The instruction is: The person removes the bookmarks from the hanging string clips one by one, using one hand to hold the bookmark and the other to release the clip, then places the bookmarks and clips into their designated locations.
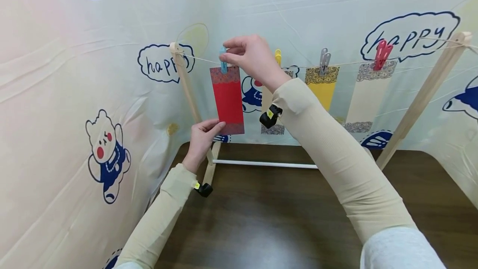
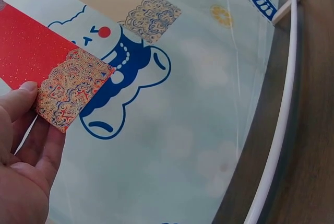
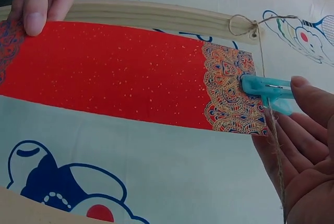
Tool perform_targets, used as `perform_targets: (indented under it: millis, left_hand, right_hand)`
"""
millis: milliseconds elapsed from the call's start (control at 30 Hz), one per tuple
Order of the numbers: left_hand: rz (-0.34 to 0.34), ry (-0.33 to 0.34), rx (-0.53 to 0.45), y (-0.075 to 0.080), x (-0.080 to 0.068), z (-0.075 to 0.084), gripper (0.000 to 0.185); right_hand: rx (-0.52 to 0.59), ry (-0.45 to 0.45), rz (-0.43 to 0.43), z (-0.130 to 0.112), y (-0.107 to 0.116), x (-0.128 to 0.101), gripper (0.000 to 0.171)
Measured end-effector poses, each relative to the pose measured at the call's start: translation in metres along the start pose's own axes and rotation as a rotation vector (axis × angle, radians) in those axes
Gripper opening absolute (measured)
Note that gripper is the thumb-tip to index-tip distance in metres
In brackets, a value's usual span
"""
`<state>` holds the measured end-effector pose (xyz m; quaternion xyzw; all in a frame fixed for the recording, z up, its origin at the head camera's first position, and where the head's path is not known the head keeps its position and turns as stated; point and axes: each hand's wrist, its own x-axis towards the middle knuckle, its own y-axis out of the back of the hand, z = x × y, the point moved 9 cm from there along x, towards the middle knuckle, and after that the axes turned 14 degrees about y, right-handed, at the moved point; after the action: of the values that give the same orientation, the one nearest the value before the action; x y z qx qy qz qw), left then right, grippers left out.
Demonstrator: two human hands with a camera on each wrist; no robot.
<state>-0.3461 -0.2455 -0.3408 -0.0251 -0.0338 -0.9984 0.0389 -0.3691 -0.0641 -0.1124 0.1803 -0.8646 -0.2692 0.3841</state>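
Right hand raised at twelve o'clock in the head view, thumb and forefinger pinching the small light-blue plastic clothes peg on the thin twine line. Peg clamped over the top edge of the long red paper strip with patterned gold-and-blue ends, just beside the left wooden post of the drying rack. In the right wrist view, peg at three o'clock, biting the patterned end of the strip, twine running past it; fingertips resting on the peg's tail.

Left hand at seven o'clock from the strip, thumb and fingers narrowly pinching its lower left corner. In the left wrist view, thumb on the front of the patterned end, fingers behind it.

Strip hanging upright from the line, above the dark brown wooden table. Further along the line toward three o'clock: yellow peg partly hidden behind the right wrist, grey peg over a yellow strip, red peg over a cream strip. White rod across the rack's foot. Pale printed sheet with cartoon bears and "happy" bubbles behind everything.
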Motion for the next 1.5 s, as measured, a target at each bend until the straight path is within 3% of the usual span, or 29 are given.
perform_targets:
  millis: [333, 700, 1200, 1500]
  left_hand:
    - [-0.002, -0.005, -0.009, -0.001, 0.0, 0.0, 0.036]
    - [-0.012, -0.024, -0.027, -0.001, 0.0, 0.003, 0.035]
    - [-0.005, -0.022, -0.037, -0.001, 0.0, -0.001, 0.032]
    - [-0.004, -0.022, -0.023, 0.0, -0.003, -0.002, 0.035]
  right_hand:
    - [0.052, -0.015, 0.005, 0.003, -0.001, 0.003, 0.037]
    - [0.118, 0.059, 0.089, -0.004, 0.005, 0.002, 0.023]
    - [0.208, 0.154, 0.239, -0.007, 0.014, -0.003, 0.021]
    - [0.235, 0.201, 0.283, -0.011, 0.017, -0.005, 0.025]
